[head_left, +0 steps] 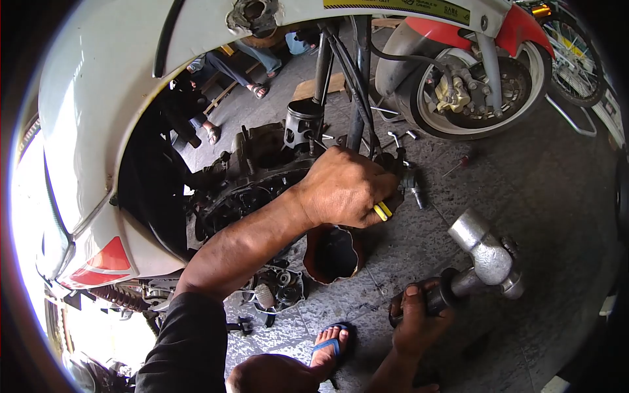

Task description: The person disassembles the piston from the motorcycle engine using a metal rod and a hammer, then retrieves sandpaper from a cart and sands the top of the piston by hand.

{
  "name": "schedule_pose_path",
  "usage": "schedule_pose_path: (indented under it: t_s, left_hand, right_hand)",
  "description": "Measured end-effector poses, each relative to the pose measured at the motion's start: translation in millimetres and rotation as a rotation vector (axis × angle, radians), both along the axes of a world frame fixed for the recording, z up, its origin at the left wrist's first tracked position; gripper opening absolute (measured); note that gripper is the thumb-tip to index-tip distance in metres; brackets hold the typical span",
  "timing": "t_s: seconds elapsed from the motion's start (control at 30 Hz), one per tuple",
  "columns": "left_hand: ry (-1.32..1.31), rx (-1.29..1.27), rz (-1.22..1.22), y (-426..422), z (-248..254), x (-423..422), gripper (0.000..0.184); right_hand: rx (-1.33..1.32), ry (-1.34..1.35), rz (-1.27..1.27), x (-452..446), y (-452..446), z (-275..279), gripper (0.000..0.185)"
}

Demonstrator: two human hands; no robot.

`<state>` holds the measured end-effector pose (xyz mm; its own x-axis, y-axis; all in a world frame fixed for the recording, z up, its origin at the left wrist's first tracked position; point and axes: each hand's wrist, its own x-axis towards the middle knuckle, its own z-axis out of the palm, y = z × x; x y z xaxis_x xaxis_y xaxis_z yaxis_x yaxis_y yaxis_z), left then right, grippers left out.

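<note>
My left hand [350, 187] is closed in front of the opened engine [262, 157], with the tips of a yellow-handled tool [383, 210] sticking out beneath its fingers. The tool's working end is hidden by the hand. Just left of and above this hand a piston [303, 124] stands up from the engine. Lower right, my right hand [419, 318] is wrapped round the dark handle of a metal hammer [488, 252], its silvery head raised above the floor. A dark socket-like metal part [414, 187] lies right of the left hand.
A white motorcycle body [85, 131] fills the left. Below the engine stand a round, jagged-rimmed container [334, 255] and a removed engine cover [278, 288]. A screwdriver [457, 165] lies on the floor. A red-fendered front wheel [481, 85] is behind. Other people's feet [257, 90] show at the back.
</note>
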<state>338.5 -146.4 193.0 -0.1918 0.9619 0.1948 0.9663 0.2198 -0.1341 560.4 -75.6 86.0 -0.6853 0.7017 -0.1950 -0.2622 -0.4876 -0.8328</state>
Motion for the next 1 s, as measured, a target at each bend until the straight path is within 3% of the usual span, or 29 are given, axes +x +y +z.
schedule_pose_path:
  t_s: [0.23, 0.3, 0.53, 0.83, 0.93, 1.0]
  left_hand:
    - [0.017, 0.028, -0.025, -2.5, -2.1, -3.4, 0.023]
    - [0.021, 0.033, -0.041, -2.9, -3.1, -5.2, 0.022]
    - [0.018, 0.086, -0.049, -4.9, -2.3, -7.0, 0.022]
    - [-0.034, 0.089, -0.082, -7.2, -0.5, -9.0, 0.02]
    - [-0.076, 0.106, -0.117, -7.3, 6.8, -9.5, 0.019]
    - [-0.09, 0.103, -0.145, -6.9, 8.4, -9.3, 0.02]
  right_hand:
    - [0.043, 0.027, 0.0, -3.4, -8.0, -18.2, 0.024]
    - [0.225, 0.024, -0.003, -5.1, -10.7, -31.0, 0.022]
    - [0.307, -0.009, 0.068, -6.1, -15.0, -46.9, 0.022]
    - [0.204, -0.026, 0.067, -8.2, -19.8, -45.0, 0.018]
    - [0.275, -0.019, -0.027, -9.1, -29.3, -58.1, 0.018]
    - [0.344, 0.104, -0.159, -13.4, -37.6, -55.2, 0.029]
